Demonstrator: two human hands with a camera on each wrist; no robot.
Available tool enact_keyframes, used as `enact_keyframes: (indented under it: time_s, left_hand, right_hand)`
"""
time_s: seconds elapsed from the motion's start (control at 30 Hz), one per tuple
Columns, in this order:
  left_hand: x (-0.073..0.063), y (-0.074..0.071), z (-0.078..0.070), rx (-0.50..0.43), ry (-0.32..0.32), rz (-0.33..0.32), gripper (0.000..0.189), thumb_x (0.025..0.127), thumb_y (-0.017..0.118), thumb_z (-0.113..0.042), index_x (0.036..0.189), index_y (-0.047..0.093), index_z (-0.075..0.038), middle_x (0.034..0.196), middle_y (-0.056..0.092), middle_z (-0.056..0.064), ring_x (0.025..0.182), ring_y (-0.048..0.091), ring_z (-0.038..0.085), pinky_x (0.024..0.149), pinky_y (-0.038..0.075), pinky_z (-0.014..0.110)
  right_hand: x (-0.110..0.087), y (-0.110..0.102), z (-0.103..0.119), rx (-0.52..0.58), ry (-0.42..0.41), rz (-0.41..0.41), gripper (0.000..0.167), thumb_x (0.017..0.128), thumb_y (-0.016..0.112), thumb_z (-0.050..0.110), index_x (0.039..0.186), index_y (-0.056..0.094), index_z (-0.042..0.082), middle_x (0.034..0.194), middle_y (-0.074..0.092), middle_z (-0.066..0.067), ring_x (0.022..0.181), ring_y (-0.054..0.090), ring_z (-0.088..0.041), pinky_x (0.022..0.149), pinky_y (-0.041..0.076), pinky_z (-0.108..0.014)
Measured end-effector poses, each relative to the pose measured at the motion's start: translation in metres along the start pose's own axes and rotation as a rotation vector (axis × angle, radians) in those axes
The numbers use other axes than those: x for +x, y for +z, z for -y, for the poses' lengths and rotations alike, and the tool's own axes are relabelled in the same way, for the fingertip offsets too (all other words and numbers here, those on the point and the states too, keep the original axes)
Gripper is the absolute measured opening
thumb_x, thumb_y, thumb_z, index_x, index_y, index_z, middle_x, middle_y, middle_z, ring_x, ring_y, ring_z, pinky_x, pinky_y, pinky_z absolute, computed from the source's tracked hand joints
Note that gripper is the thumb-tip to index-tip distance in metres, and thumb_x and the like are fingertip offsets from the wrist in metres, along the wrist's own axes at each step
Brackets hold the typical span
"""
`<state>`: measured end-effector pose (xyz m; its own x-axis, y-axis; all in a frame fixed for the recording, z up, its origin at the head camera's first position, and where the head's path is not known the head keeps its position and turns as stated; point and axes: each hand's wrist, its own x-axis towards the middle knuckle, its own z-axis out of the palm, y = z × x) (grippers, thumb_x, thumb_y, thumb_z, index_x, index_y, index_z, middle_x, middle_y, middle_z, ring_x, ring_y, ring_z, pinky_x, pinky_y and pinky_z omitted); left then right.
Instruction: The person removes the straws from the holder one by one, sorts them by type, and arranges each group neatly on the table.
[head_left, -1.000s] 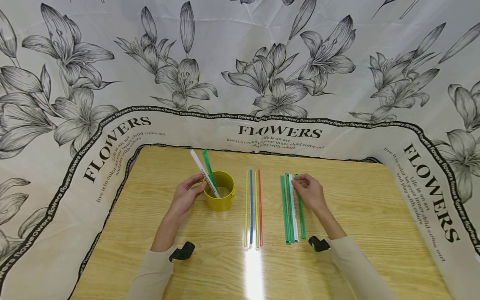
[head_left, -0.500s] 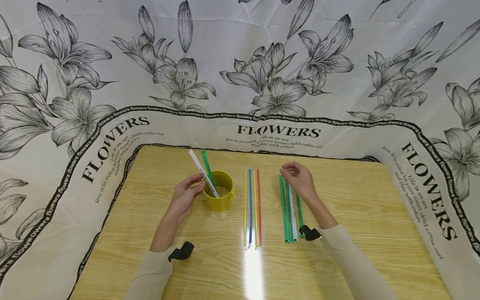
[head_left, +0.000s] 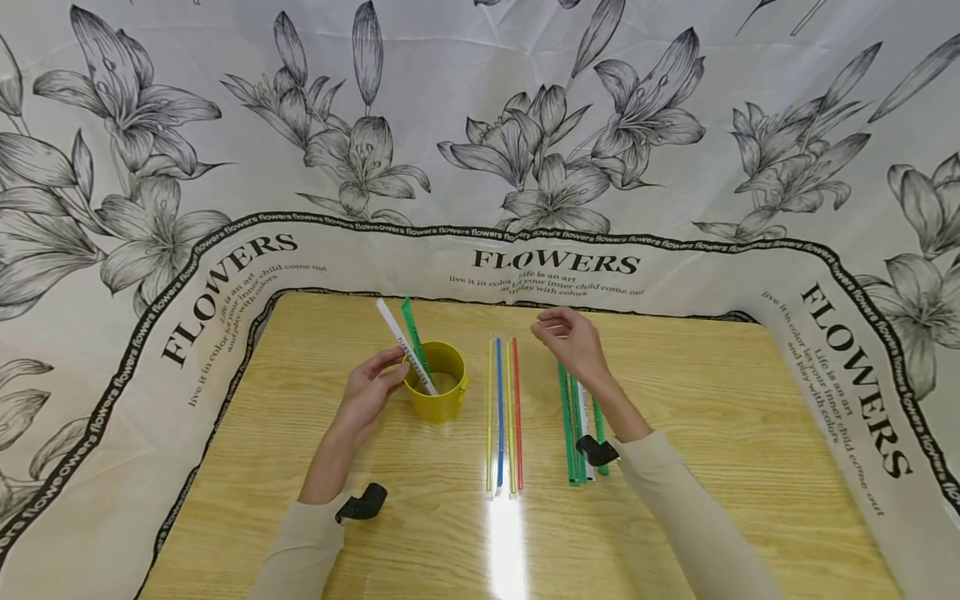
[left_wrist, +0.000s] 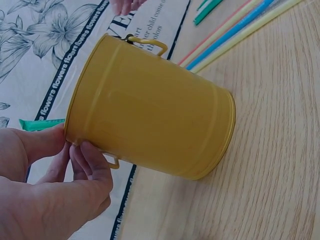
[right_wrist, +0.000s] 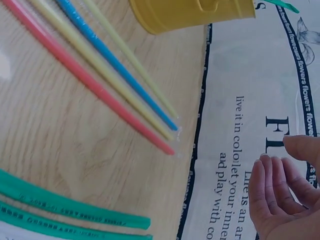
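A small yellow bucket (head_left: 438, 408) stands on the table, with a white paper-wrapped straw (head_left: 392, 321) and a green-wrapped straw (head_left: 412, 325) leaning out over its far left rim. My left hand (head_left: 366, 390) pinches the bucket's rim between thumb and fingers, as the left wrist view shows. My right hand (head_left: 577, 346) is raised at the far ends of the straws on the right, fingers loosely bent. In the right wrist view nothing lies between its fingers (right_wrist: 275, 190). Beneath that hand and wrist lie several green-wrapped straws (head_left: 566, 417) and a white-wrapped one (head_left: 585, 408), partly hidden.
Between bucket and right-hand pile lies a row of clear-wrapped straws: a yellow straw (head_left: 490, 417), a blue straw (head_left: 500, 417), another yellow straw (head_left: 510, 417) and a red straw (head_left: 517, 417). A flower-printed cloth (head_left: 555, 258) borders the wooden table (head_left: 420, 517) at the back and sides.
My right hand has left the far ends of the green and white straws, moving left and away from me. The left hand stays at the bucket's rim.
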<state>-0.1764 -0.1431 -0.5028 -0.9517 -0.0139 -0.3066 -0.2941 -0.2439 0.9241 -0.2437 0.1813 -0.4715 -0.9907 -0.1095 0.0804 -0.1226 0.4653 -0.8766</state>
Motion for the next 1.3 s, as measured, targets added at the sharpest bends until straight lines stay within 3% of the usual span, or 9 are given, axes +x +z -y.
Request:
enact_keyframes:
  time_s: [0.17,0.27,0.57,0.8,1.13,1.3]
  left_hand:
    - [-0.001,0.001,-0.001,-0.001,-0.001,0.0,0.04,0.104,0.058,0.0,0.143,0.052,0.005,0.141,0.049,0.013,0.114,0.056,0.014,0.096,0.053,0.023]
    - [-0.001,0.001,-0.001,-0.002,-0.001,-0.001,0.04,0.104,0.057,0.0,0.143,0.052,0.005,0.141,0.049,0.013,0.115,0.056,0.015,0.105,0.05,0.031]
    - [-0.001,0.001,0.0,-0.014,0.005,-0.009,0.041,0.103,0.057,0.002,0.143,0.05,0.008,0.139,0.05,0.013,0.125,0.053,0.024,0.114,0.043,0.043]
    - [-0.002,0.0,0.001,0.003,0.007,0.006,0.041,0.104,0.056,0.001,0.145,0.049,0.006,0.141,0.048,0.013,0.125,0.051,0.023,0.096,0.052,0.022]
    - [-0.001,0.0,0.0,0.008,0.004,0.003,0.04,0.104,0.056,0.0,0.144,0.051,0.005,0.139,0.049,0.012,0.115,0.056,0.016,0.096,0.052,0.024]
    - [-0.001,0.0,0.0,0.02,0.001,0.002,0.041,0.104,0.056,-0.001,0.145,0.05,0.005,0.142,0.048,0.013,0.118,0.055,0.017,0.103,0.05,0.029]
  right_hand:
    - [0.003,0.008,0.01,0.021,-0.012,0.022,0.032,0.1,0.072,0.02,0.123,0.065,0.0,0.117,0.068,-0.019,0.108,0.066,-0.034,0.092,0.056,-0.046]
    - [0.004,0.014,0.015,0.04,-0.021,0.039,0.032,0.1,0.071,0.02,0.124,0.065,0.0,0.118,0.068,-0.019,0.109,0.065,-0.034,0.093,0.055,-0.046]
    - [0.007,0.033,0.029,0.09,-0.047,0.082,0.033,0.1,0.071,0.021,0.126,0.065,0.002,0.119,0.067,-0.017,0.111,0.064,-0.031,0.098,0.054,-0.043]
    - [0.008,0.048,0.038,0.186,-0.1,0.127,0.034,0.101,0.07,0.016,0.128,0.064,-0.003,0.122,0.065,-0.023,0.113,0.063,-0.037,0.102,0.052,-0.048]
    - [0.01,0.075,0.051,0.198,-0.149,0.175,0.03,0.1,0.07,0.012,0.127,0.065,0.0,0.122,0.066,-0.02,0.109,0.065,-0.03,0.099,0.055,-0.04]
    - [0.01,0.09,0.056,0.209,-0.169,0.198,0.032,0.099,0.071,0.013,0.128,0.064,0.0,0.123,0.065,-0.022,0.109,0.065,-0.031,0.099,0.056,-0.039]
